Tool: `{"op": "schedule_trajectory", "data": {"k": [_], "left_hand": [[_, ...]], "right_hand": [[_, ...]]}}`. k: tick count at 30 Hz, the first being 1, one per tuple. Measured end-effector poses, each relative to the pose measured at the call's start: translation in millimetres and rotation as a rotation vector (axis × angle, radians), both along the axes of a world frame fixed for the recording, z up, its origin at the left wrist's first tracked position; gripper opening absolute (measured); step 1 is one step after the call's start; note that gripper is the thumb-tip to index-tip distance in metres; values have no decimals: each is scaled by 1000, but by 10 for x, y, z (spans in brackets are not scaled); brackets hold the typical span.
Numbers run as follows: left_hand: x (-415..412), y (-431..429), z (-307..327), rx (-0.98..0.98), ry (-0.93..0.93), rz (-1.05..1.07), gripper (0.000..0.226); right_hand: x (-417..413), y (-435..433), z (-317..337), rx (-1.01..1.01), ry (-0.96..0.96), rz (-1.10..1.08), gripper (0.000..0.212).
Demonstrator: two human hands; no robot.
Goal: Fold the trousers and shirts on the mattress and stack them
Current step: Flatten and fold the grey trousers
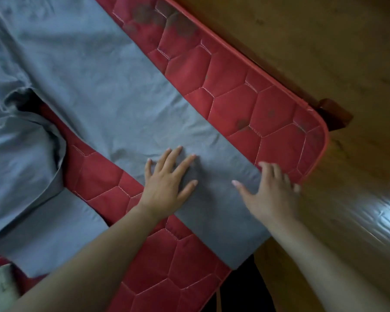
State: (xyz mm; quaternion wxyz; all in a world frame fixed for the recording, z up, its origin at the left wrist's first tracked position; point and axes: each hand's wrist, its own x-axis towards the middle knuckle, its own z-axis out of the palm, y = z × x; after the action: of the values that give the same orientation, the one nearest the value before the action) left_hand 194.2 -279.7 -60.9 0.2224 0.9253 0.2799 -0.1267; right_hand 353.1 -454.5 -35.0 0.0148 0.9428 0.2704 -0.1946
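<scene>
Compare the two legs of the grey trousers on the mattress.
The straight leg lies flat and fairly smooth; the rumpled leg is bunched and folded near the crotch. The left hand and right hand rest on the straight leg; no hand touches the rumpled leg. Both are the same grey cloth.

The trousers point(104, 86) are a plain slate grey-blue with no print. The mattress point(234, 104) is deep red, quilted in a honeycomb of hexagons stitched in pale thread. Dark smudgy blotches mark it along the far edge and near the corner. Its piping point(327, 140) is a brighter orange-red. The floor point(324, 41) is warm brown wood grain, with a pale sheen at the right.
</scene>
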Motion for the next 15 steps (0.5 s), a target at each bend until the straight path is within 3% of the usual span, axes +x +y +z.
{"op": "schedule_trajectory", "data": {"k": [3, 5, 8, 12, 15], "left_hand": [[-13, 59, -19, 25, 62, 170, 58], [-42, 116, -16, 43, 73, 221, 57], [-124, 233, 39, 81, 82, 212, 57], [-385, 486, 167, 104, 64, 354, 51], [-796, 622, 286, 103, 67, 564, 47]], "right_hand": [[150, 528, 30, 233, -27, 18, 76], [207, 958, -74, 341, 23, 200, 66], [16, 1344, -321, 198, 120, 549, 63], [-390, 1517, -334, 225, 76, 490, 62], [-814, 1659, -268, 299, 256, 655, 62]]}}
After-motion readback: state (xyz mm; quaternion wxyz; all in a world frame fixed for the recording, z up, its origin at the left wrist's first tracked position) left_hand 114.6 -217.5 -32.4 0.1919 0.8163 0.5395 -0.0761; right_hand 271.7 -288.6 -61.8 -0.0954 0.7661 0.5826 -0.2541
